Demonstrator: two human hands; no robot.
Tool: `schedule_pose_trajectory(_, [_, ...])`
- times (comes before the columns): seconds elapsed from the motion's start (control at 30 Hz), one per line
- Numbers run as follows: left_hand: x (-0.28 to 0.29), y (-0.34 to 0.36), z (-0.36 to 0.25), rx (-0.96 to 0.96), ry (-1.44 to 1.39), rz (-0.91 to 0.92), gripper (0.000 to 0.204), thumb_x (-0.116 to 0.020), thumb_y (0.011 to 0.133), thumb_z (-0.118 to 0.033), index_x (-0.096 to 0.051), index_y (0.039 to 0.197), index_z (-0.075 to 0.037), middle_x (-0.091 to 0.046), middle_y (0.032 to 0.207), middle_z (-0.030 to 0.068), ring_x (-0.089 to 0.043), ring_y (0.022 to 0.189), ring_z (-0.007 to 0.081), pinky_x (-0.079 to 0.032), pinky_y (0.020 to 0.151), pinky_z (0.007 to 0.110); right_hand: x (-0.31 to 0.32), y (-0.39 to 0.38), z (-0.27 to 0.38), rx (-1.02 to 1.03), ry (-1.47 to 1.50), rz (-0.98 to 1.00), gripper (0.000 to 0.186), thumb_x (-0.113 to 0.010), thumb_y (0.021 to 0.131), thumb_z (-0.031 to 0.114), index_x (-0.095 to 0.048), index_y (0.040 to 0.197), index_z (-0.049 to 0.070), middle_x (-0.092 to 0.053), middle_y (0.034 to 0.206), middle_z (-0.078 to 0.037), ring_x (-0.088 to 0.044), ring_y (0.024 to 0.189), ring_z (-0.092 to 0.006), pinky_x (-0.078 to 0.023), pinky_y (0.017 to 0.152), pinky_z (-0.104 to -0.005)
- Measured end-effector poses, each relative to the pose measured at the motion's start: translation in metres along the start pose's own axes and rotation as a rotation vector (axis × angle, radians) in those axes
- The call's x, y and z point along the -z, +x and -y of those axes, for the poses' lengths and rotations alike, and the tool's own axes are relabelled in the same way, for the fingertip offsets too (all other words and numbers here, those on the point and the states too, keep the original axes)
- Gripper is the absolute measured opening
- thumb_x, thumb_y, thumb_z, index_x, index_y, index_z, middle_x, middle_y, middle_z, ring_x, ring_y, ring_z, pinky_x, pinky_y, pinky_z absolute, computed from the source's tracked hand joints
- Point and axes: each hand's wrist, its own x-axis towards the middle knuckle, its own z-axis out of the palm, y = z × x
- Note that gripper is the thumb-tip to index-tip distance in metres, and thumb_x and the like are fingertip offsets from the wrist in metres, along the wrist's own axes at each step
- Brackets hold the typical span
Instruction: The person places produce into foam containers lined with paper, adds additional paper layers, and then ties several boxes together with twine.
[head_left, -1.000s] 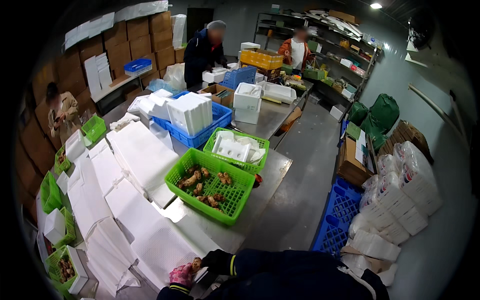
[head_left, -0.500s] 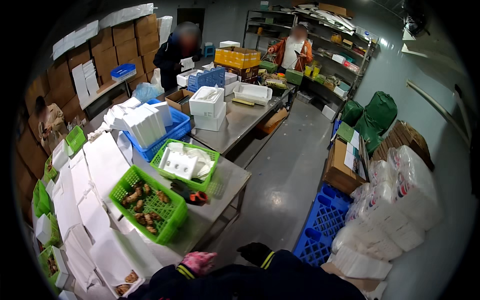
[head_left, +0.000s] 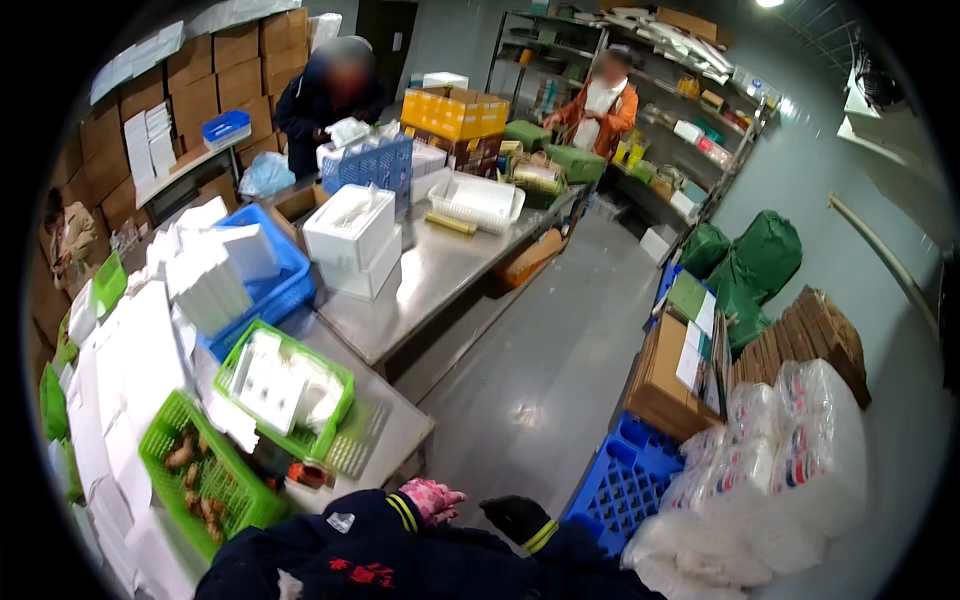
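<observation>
My left hand (head_left: 435, 500), in a pink patterned glove, is held in front of my body with its fingers stretched out and nothing in it. Close beside it my right hand (head_left: 515, 518), in a black glove, points inward, fingers extended and apparently bare of any object. Neither hand touches anything. Nearest on the left is a green basket (head_left: 262, 512) with several brown knobbly pieces (head_left: 183, 450) inside. Behind it, another green basket (head_left: 342, 400) holds a white foam piece (head_left: 272, 375) and white cloth. A dark item with an orange-red part (head_left: 311, 474) lies between basket and sleeve.
A steel table (head_left: 385, 320) carries white foam boxes (head_left: 350, 230) and a blue crate (head_left: 285, 300). Blue plastic pallets (head_left: 620, 500), wrapped white packs (head_left: 790, 450) and cardboard (head_left: 680, 365) line the right side of the grey floor (head_left: 500, 350). Several people work farther back.
The view has shifted, bringing the table and baskets lower and farther left. Both gloved hands stay before my body, a little farther right in view. The person at the far left table now leans over white items.
</observation>
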Motion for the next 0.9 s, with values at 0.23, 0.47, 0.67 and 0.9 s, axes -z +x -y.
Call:
schedule_pose_trajectory(0.23, [0.053,0.193,0.044,-0.183,0.111,0.039,0.037,-0.045,0.086,-0.034,-0.051,0.117,-0.014,-0.059,0.097,0.0097,-0.056,0.091,0.0301,-0.045,0.079,0.041,0.085,-0.033,-0.143,-0.451,0.036,-0.180,0.023,-0.059,0.083,0.024,-0.063,0.102,0.012,-0.064,0.089,-0.011,-0.062,0.082,-0.0262,-0.050,0.070,-0.0341])
schedule_pose_trajectory(0.47, [0.096,0.385,0.019,-0.141,-0.062,0.287,0.028,-0.045,0.085,-0.032,-0.055,0.103,-0.013,-0.060,0.092,0.0104,-0.059,0.082,0.0314,-0.047,0.071,0.042,0.152,-0.008,-0.273,-0.560,-0.054,-0.294,0.023,-0.060,0.082,0.025,-0.063,0.100,0.011,-0.064,0.086,-0.011,-0.063,0.080,-0.0267,-0.050,0.069,-0.0343])
schedule_pose_trajectory(0.67, [0.132,0.514,0.027,-0.249,0.076,0.281,0.035,-0.048,0.083,-0.031,-0.053,0.113,-0.015,-0.060,0.096,0.0118,-0.057,0.090,0.0315,-0.046,0.078,0.042,0.256,0.060,-0.393,-0.486,-0.010,-0.249,0.023,-0.060,0.081,0.025,-0.063,0.099,0.011,-0.064,0.086,-0.011,-0.063,0.080,-0.0269,-0.050,0.068,-0.0343])
schedule_pose_trajectory(0.9, [0.144,0.623,0.100,-0.114,-0.061,0.098,0.030,-0.048,0.084,-0.029,-0.054,0.110,-0.014,-0.059,0.091,0.0101,-0.056,0.087,0.0296,-0.045,0.075,0.040,0.382,0.208,-0.499,-0.313,-0.014,-0.101,0.021,-0.059,0.081,0.021,-0.063,0.098,0.010,-0.065,0.088,-0.011,-0.062,0.076,-0.0257,-0.050,0.069,-0.0334])
